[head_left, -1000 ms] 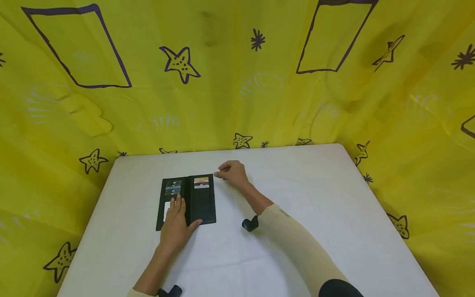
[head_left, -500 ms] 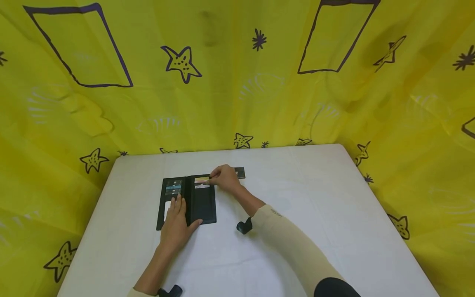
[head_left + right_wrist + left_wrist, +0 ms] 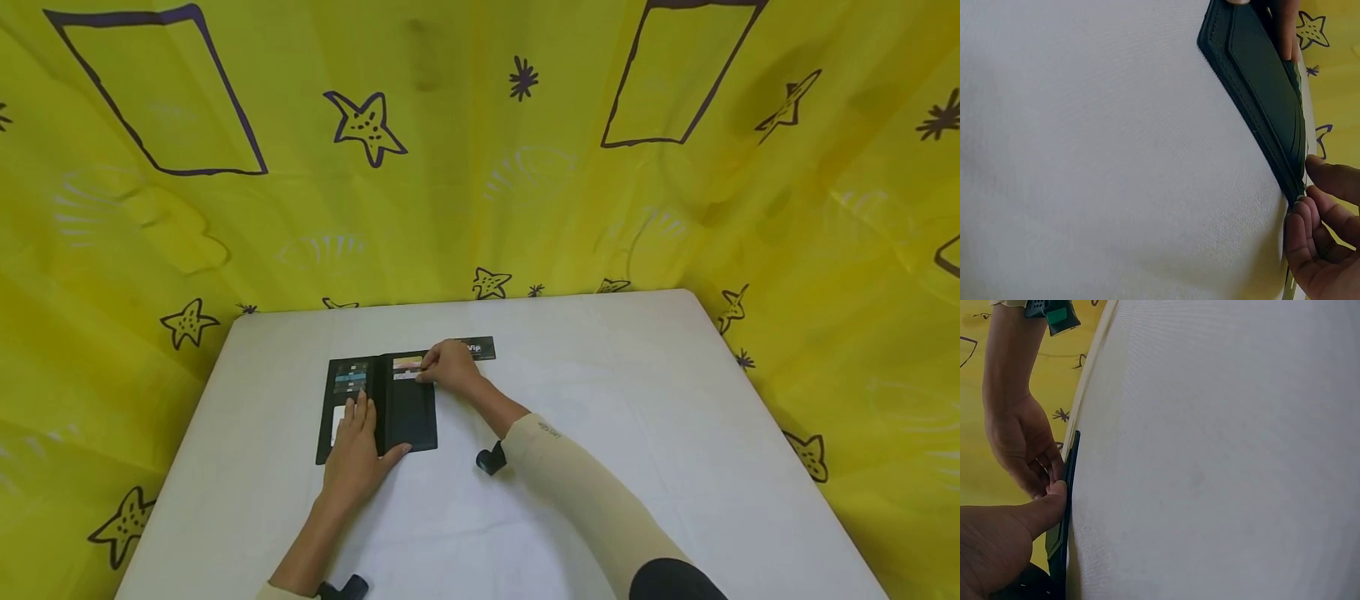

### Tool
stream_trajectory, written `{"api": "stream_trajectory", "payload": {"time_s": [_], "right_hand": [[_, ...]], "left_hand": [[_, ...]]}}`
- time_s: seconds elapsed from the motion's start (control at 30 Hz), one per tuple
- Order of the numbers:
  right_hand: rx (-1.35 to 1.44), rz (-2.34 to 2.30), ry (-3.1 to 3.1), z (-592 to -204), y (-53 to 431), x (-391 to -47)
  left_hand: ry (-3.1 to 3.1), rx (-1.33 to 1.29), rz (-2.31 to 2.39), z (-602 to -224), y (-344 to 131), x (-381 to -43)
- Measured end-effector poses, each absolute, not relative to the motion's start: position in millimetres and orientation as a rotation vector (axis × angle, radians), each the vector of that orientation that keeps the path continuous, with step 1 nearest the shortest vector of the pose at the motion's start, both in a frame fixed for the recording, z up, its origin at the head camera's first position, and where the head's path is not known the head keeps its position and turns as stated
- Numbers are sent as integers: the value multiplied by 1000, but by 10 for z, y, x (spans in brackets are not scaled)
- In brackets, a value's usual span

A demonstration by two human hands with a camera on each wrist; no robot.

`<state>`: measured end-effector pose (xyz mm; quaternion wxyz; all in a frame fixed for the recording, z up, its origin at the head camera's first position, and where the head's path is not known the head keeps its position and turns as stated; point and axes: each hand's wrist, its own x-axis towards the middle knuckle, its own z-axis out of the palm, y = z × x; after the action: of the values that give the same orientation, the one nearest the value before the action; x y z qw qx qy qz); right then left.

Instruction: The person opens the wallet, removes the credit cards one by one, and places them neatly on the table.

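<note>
A black bifold wallet (image 3: 411,421) lies spread out on the white table, its slots filled with several cards on both sides. My left hand (image 3: 352,458) rests flat on its left half, fingers straight and thumb across the lower edge; a white card (image 3: 337,423) shows beside them. At the upper right slots, my right hand (image 3: 452,367) pinches the edge of a card (image 3: 406,364) with thumb and fingertips, partly hiding it. In the right wrist view, the right hand's fingers (image 3: 1300,231) curl at the wallet's edge (image 3: 1266,81). Behind that hand lies a dark "Vip" card (image 3: 482,347).
The white tabletop (image 3: 615,392) stretches around the wallet on all sides. A yellow curtain (image 3: 450,208) with drawn starfish hangs behind and beside the table. Each wrist bears a small black camera (image 3: 491,458).
My right hand has moved left and down from beyond the wallet's top right corner onto the right-hand cards. The dark card behind it has come into view. The left hand stays put.
</note>
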<state>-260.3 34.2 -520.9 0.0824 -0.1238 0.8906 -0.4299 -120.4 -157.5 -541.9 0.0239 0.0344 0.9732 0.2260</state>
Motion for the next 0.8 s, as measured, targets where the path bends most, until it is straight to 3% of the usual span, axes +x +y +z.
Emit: {"api": "stream_trajectory", "payload": {"time_s": [0.8], "right_hand": [[-294, -1050, 2752, -5143, 239, -2601]], "left_hand": [[3016, 113, 695, -5431, -1571, -1198]]}}
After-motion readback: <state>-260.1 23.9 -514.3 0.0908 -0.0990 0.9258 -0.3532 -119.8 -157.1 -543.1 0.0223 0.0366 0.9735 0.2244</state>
